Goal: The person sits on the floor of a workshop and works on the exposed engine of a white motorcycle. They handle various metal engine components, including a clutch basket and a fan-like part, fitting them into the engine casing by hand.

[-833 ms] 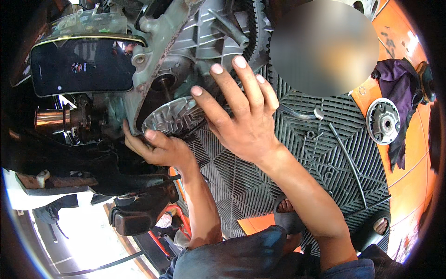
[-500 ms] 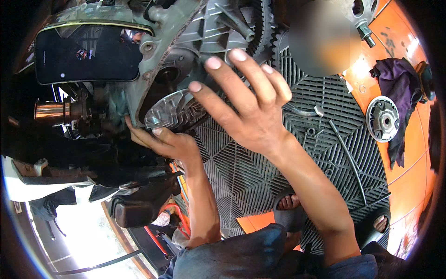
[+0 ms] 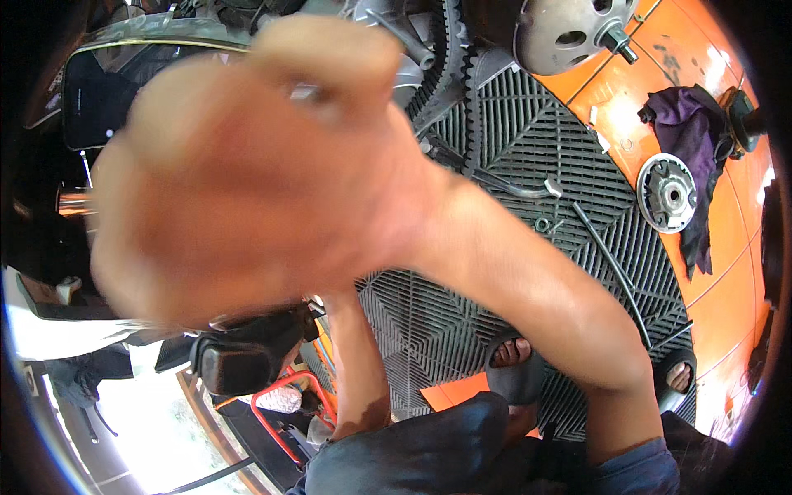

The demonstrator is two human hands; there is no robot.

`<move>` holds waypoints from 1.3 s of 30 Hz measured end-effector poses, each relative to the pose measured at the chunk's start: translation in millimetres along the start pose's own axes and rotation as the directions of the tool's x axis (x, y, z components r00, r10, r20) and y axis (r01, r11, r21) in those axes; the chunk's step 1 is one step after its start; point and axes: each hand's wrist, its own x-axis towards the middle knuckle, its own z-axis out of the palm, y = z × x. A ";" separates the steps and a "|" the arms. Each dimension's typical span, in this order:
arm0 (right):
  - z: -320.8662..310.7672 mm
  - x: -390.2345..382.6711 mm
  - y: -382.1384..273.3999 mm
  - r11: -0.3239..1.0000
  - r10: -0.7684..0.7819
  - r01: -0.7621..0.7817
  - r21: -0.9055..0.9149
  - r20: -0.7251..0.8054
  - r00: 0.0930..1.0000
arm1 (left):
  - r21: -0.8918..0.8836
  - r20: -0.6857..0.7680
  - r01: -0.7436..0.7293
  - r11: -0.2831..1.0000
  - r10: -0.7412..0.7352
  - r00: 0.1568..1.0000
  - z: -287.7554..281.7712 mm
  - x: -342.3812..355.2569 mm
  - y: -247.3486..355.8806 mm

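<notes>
My right hand (image 3: 247, 181) is raised close to the camera, smeared by motion, with its fingers too blurred to make out. It covers much of the engine casing (image 3: 388, 29), whose finned metal and a black toothed belt (image 3: 466, 99) show above and beside it. My left forearm (image 3: 356, 363) runs up from the lower edge; that hand is hidden behind my right hand. A phone (image 3: 95, 99) with a dark screen sits at the upper left, partly covered by my right hand.
At the upper right is a metal drum with holes (image 3: 561, 33). A round metal plate (image 3: 652, 194) and purple cloth (image 3: 703, 140) lie on orange tiles (image 3: 722, 322). Hoses and small parts lie on the grid mat (image 3: 528, 124). A red metal frame (image 3: 297, 375) is at lower left.
My right hand has swung up and left toward the camera, from beside the ribbed round cover to across the phone and casing. The cover and my left hand are now hidden.
</notes>
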 end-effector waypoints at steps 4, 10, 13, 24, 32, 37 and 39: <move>-47.0 -27.0 -2.3 0.969 0.212 -0.235 0.073 0.240 0.947 | 0.307 -0.046 -0.020 0.952 0.035 0.998 -3.9 14.5 1.3; -48.9 -89.6 -24.2 0.961 0.277 -0.238 -0.143 0.415 0.867 | 0.390 -0.125 0.113 0.914 -0.069 0.990 6.2 18.6 19.5; -32.3 -91.7 -28.8 0.960 0.278 -0.223 -0.169 0.475 0.835 | 0.514 -0.085 0.000 0.858 0.051 0.995 0.4 21.6 12.9; -24.0 -87.6 -14.6 0.950 0.309 -0.263 -0.171 0.368 0.877 | 0.663 -0.011 -0.158 0.732 0.221 0.975 -6.3 22.2 6.5; -14.0 -96.4 -29.1 0.974 0.210 -0.168 -0.153 0.327 0.921 | 0.674 0.030 -0.187 0.715 0.226 0.974 -1.4 19.5 7.8; -12.4 -96.0 -27.0 0.974 0.177 -0.121 -0.189 0.316 0.932 | 0.666 0.044 -0.251 0.702 0.299 0.953 -4.3 21.5 3.2; -11.8 -95.4 -27.0 0.969 0.176 -0.109 -0.224 0.306 0.936 | 0.671 0.061 -0.262 0.694 0.301 0.952 -6.4 20.2 2.3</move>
